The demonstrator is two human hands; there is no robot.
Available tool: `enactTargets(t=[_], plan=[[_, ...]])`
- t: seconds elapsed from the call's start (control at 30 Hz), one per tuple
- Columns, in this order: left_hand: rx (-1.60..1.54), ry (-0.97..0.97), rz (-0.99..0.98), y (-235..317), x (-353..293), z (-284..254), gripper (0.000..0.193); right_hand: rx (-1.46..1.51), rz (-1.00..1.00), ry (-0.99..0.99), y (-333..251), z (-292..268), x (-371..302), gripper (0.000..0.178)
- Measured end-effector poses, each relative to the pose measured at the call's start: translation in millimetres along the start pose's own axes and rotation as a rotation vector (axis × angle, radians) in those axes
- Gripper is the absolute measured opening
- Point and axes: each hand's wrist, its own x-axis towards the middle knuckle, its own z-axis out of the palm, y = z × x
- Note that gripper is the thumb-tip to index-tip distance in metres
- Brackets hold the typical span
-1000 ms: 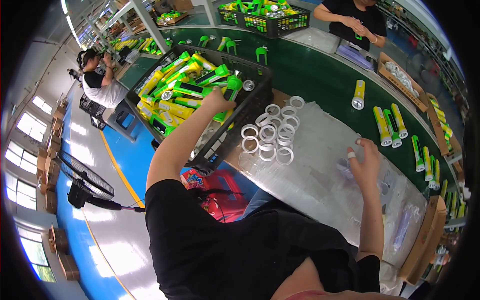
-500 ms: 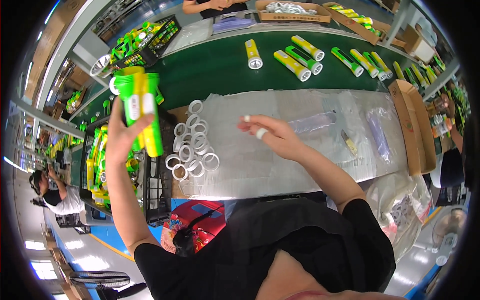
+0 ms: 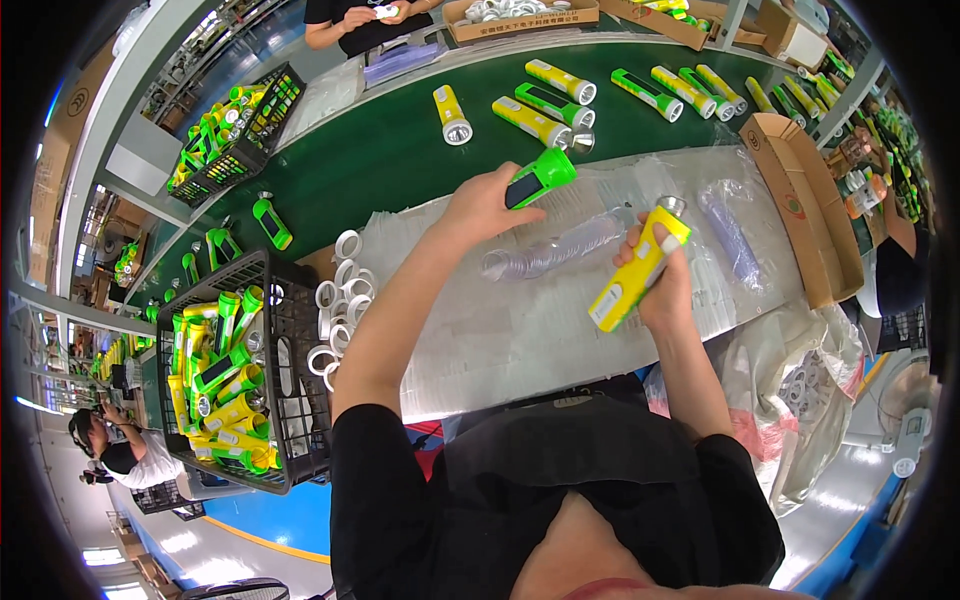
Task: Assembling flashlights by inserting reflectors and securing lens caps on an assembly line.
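My left hand grips a green flashlight body with a dark panel, its wide end pointing up and right. A silver reflector cup shows just beyond that end; whether it is joined on, I cannot tell. My right hand is wrapped round a yellow flashlight body, tilted, with a silver reflector at its upper end. Between the hands, a row of clear plastic discs lies on the wrapped work surface. White rings lie beside my left forearm, partly hidden by it.
At the left stands a black crate full of flashlight bodies; a second crate sits farther back. Several flashlights lie on the green belt. An open cardboard box borders the right side. Across the belt, a person's hands are visible.
My left hand has moved right from above the crate to over the work surface. My right hand, empty before, now holds the yellow flashlight body. The view has shifted somewhat.
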Motion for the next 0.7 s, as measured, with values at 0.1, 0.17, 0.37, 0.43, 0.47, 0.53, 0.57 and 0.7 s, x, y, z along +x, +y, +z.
enactTargets(t=[0.1, 0.17, 0.37, 0.43, 0.47, 0.53, 0.57, 0.7], plan=[[0.136, -0.032, 0.035, -17, 10, 37, 0.059, 0.026, 0.039, 0.018, -2, -13, -12, 0.048], [0.188, -0.014, 0.086, -18, 9, 42, 0.056, 0.018, 0.087, -0.001, 1, -23, -18, 0.052], [0.030, 0.055, 0.344, -1, -52, 39, 0.044, 0.024, 0.140, -0.094, 7, -30, -22, 0.054], [0.160, -0.009, 0.349, 2, -71, 47, 0.049, -0.042, 0.156, -0.162, 13, -26, -20, 0.055], [0.287, -0.074, 0.365, 3, -78, 51, 0.054, -0.069, 0.149, -0.173, 16, -25, -19, 0.057], [0.259, -0.116, 0.219, 3, -96, 53, 0.064, -0.124, 0.100, -0.173, 18, -17, -18, 0.058], [0.276, -0.079, 0.193, 6, -104, 50, 0.065, -0.179, 0.051, -0.175, 19, -12, -19, 0.060], [0.157, 0.149, 0.081, 2, -123, 37, 0.066, -0.300, 0.156, -0.316, 14, 10, -28, 0.065]])
